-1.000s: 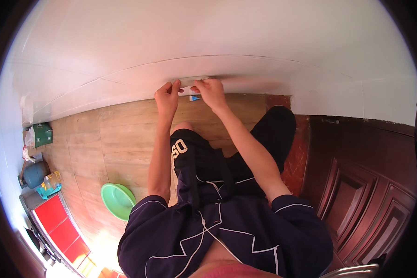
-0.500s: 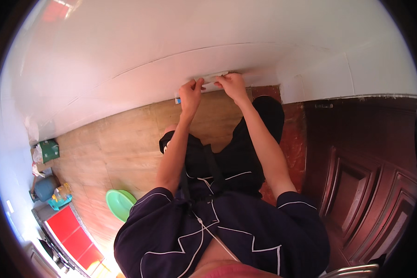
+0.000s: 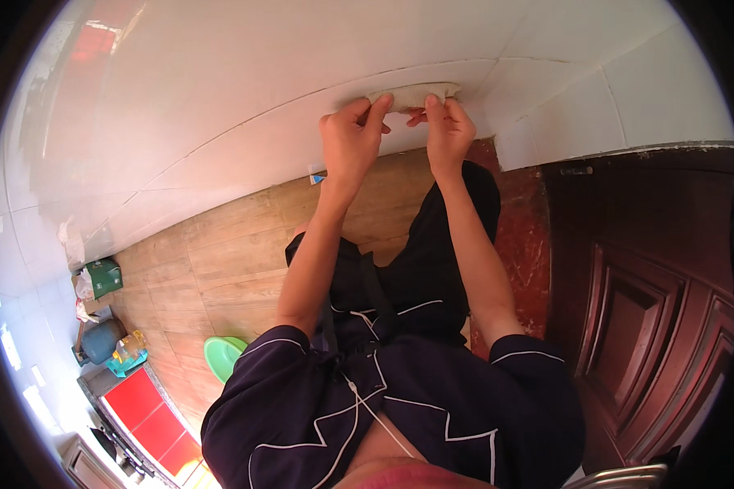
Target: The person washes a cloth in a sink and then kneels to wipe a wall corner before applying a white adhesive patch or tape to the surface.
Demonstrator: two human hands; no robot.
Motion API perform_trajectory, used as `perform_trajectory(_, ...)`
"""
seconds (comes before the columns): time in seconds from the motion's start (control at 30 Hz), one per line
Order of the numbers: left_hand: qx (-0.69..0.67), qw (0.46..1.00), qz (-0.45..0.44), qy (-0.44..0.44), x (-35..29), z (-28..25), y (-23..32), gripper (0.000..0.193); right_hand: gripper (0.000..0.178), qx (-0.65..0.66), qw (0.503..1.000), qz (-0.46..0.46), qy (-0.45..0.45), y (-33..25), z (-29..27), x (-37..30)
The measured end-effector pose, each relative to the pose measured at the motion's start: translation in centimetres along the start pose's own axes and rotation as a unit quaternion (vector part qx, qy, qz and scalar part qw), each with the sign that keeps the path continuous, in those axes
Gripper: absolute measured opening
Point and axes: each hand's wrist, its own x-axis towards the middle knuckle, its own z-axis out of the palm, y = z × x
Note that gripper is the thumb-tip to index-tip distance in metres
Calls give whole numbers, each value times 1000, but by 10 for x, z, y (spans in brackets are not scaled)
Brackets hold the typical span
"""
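A long pale beige strip, which looks like a folded cloth, is stretched sideways in front of the white tiled wall. My left hand pinches its left end between thumb and fingers. At its other end, the thumb and fingers of my right hand are closed on it the same way. Whether the strip touches the tiles, I cannot tell. On the floor by the wall's foot, just left of my left wrist, lies a small blue-and-white item.
A dark red panelled door stands at the right, beside a reddish floor strip. Left of me on the wood-look floor sits a green basin. Farther left are a green box, a blue-grey rounded container and red-fronted cabinets.
Both hands have risen along the wall and shifted right, carrying the strip with them. More of the strip shows now, stretched between the hands.
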Motion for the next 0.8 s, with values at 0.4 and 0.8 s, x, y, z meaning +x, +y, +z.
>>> perform_trajectory(0.4,-22,986,-153,-59,-29,61,-179,32,18,-322,890,302,-110,143,-36,-4)
perform_trajectory(0.8,-72,981,-176,-49,-30,4,-154,32,16,-310,917,158,-193,107,-1,-17)
